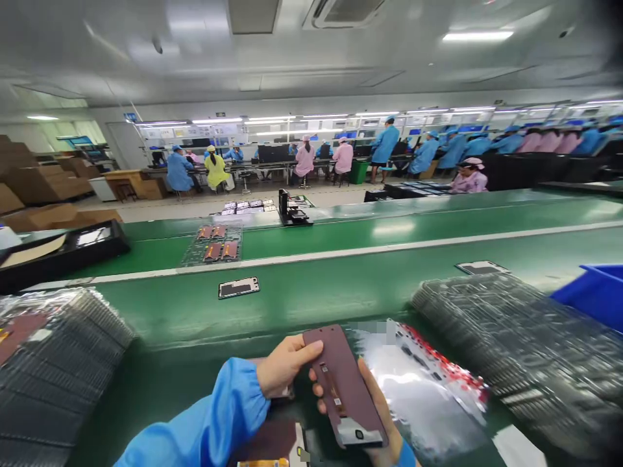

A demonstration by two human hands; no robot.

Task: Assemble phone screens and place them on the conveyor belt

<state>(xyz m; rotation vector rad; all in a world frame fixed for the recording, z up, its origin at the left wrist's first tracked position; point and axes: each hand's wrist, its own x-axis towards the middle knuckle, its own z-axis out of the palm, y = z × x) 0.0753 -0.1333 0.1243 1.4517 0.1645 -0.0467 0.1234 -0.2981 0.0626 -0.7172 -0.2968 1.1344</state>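
A phone display panel (348, 383) with a brownish back, a flex cable along its middle and a silver strip at its lower end is held tilted above the green work surface. My left hand (285, 364) grips its upper left edge, thumb on the back. Around the lower part, my right hand (378, 392) is wrapped, its fingertips showing at the left edge. Below my left forearm lies another brownish panel (272, 441), partly hidden by the sleeve. A clear film sheet (418, 395) with red tabs and dark stickers lies just right of my right hand.
Stacked clear trays stand left (58, 376) and right (516, 331), beside a blue bin (594, 292). Phone housings (238, 287) lie on the green belt (316, 285). Beyond are a tray of brown parts (213, 245), a black fixture (292, 211) and people in smocks.
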